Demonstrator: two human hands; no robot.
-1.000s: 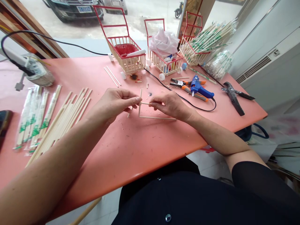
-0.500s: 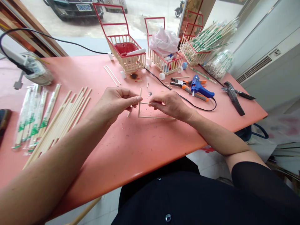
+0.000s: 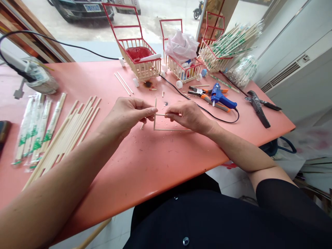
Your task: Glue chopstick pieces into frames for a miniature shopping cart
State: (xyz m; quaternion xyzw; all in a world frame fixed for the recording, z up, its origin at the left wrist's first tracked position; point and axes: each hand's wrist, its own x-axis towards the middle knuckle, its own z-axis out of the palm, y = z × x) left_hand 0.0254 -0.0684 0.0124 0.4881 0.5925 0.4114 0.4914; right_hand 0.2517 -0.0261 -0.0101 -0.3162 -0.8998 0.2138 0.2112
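Observation:
My left hand [image 3: 137, 110] pinches the upright side of a thin wooden stick frame [image 3: 171, 130] over the table. Between thumb and fingers of my right hand [image 3: 184, 114] is a short wooden stick [image 3: 160, 114], held level. Its left end meets the upright near my left fingertips; whether the two are joined I cannot tell. The frame's long lower stick runs right, and its far end passes behind or under my right hand. Small wood crumbs lie on the table around the frame.
Loose chopsticks [image 3: 75, 129] and wrapped chopsticks [image 3: 35, 129] lie at left. Behind stand small stick-built carts [image 3: 145, 69]. Pliers [image 3: 207, 98], a blue glue gun [image 3: 223, 97] with its cord, and a black-handled tool [image 3: 258, 109] lie at right on the pink table [image 3: 160, 169].
Almost nothing differs. Both hands keep their hold on the sticks, and the view has shifted very slightly.

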